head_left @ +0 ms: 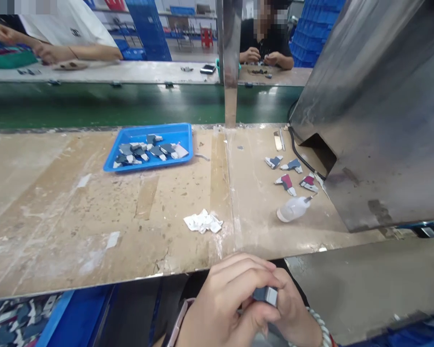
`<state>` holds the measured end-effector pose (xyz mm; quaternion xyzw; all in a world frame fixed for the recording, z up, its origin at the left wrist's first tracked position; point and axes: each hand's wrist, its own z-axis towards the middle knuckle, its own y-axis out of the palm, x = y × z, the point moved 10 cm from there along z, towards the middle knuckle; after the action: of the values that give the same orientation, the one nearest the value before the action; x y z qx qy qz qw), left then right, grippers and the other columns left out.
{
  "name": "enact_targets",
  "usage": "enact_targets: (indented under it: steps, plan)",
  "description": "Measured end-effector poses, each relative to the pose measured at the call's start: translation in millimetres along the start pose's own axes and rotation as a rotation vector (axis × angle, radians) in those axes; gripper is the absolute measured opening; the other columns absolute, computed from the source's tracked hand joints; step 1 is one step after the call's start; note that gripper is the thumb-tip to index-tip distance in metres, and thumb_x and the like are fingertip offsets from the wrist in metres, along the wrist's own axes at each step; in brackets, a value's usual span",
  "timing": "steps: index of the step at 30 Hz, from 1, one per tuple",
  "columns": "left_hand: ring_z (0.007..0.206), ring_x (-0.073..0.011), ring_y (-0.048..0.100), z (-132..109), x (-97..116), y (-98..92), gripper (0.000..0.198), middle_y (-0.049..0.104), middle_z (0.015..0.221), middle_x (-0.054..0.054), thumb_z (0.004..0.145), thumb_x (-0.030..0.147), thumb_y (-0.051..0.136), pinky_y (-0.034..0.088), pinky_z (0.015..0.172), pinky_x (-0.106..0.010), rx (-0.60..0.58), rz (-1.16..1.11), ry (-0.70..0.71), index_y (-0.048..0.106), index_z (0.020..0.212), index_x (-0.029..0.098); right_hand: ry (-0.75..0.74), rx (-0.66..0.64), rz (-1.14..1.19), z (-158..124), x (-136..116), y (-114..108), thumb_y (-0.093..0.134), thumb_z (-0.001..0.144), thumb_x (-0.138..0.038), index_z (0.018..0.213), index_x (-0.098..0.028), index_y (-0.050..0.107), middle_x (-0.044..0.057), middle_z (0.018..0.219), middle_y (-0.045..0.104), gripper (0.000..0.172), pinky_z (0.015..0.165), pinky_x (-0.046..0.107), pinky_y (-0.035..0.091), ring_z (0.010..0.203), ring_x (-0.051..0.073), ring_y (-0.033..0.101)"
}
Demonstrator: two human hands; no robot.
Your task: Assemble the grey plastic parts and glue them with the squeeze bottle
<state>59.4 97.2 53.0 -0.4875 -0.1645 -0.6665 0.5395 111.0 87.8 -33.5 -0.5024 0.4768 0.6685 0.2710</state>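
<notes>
Close to my body, in front of the table's near edge, my left hand (231, 294) is closed around a small dark grey-and-white plastic piece (266, 294). The piece's pale square end pokes out between thumb and fingers. My right hand (292, 308) presses against the same piece from the right, its fingertips partly hidden behind the left hand. On the table beyond lies a crumpled white tissue (203, 221). To its right a clear squeeze bottle (293, 209) with a thin nozzle rests on its side, close to several grey, white and magenta pieces (285, 183).
A blue tray (148, 168) holds several grey-and-white pieces. A large metal housing (379, 120) with a black cable stands at the right. Below left is a blue bin (75, 313) of similar parts. Two people sit across the green conveyor (130, 103); a metal post (230, 58) rises between them.
</notes>
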Motion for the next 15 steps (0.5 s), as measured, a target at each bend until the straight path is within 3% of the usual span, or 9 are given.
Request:
enact_targets:
  steps: [4, 7, 10, 13, 15]
  plan:
    - [0.099, -0.0168, 0.071, 9, -2, -21.8, 0.029, 0.074, 0.091, -0.005, 0.1, 0.044, 0.055, 0.055, 0.088, -0.024, 0.143, 0.042, 0.01, 0.068, 0.104, 0.019, 0.005, -0.092, 0.083, 26, -14, 0, 0.056, 0.088, -0.07, 0.051, -0.017, 0.052, -0.002, 0.043, 0.044, 0.065, 0.05, 0.024, 0.039, 0.042, 0.009, 0.043]
    - [0.092, -0.0141, 0.07, 19, -10, -32.5, 0.02, 0.073, 0.093, -0.004, 0.1, 0.036, 0.056, 0.052, 0.085, -0.023, 0.225, 0.113, -0.013, 0.067, 0.101, 0.019, 0.032, -0.073, 0.138, 49, -10, -4, 0.052, 0.091, -0.069, 0.048, -0.017, 0.052, -0.004, 0.038, 0.039, 0.067, 0.044, 0.023, 0.032, 0.037, 0.008, 0.036]
    - [0.083, -0.0133, 0.066, 29, -26, -37.8, 0.008, 0.071, 0.09, -0.002, 0.096, 0.024, 0.061, 0.05, 0.075, -0.024, 0.274, 0.214, -0.075, 0.066, 0.1, 0.019, 0.101, 0.069, 0.377, 66, 7, -12, 0.053, 0.084, -0.079, 0.048, -0.021, 0.043, -0.008, 0.037, 0.03, 0.069, 0.037, 0.022, 0.025, 0.034, 0.006, 0.025]
    - [0.077, -0.0134, 0.063, 34, -42, -37.5, 0.005, 0.069, 0.083, 0.0, 0.095, 0.023, 0.063, 0.047, 0.07, -0.025, 0.263, 0.249, -0.128, 0.066, 0.096, 0.02, 0.19, 0.25, 0.599, 70, 28, -18, 0.067, 0.07, -0.081, 0.052, -0.022, 0.038, -0.01, 0.041, 0.027, 0.069, 0.039, 0.019, 0.027, 0.038, 0.005, 0.022]
    - [0.077, -0.0137, 0.062, 35, -47, -35.7, 0.006, 0.068, 0.084, -0.001, 0.095, 0.024, 0.062, 0.048, 0.071, -0.026, 0.241, 0.228, -0.119, 0.066, 0.097, 0.019, 0.225, 0.301, 0.667, 69, 34, -19, 0.075, 0.065, -0.078, 0.054, -0.021, 0.039, -0.011, 0.044, 0.028, 0.068, 0.04, 0.017, 0.029, 0.041, 0.004, 0.022]
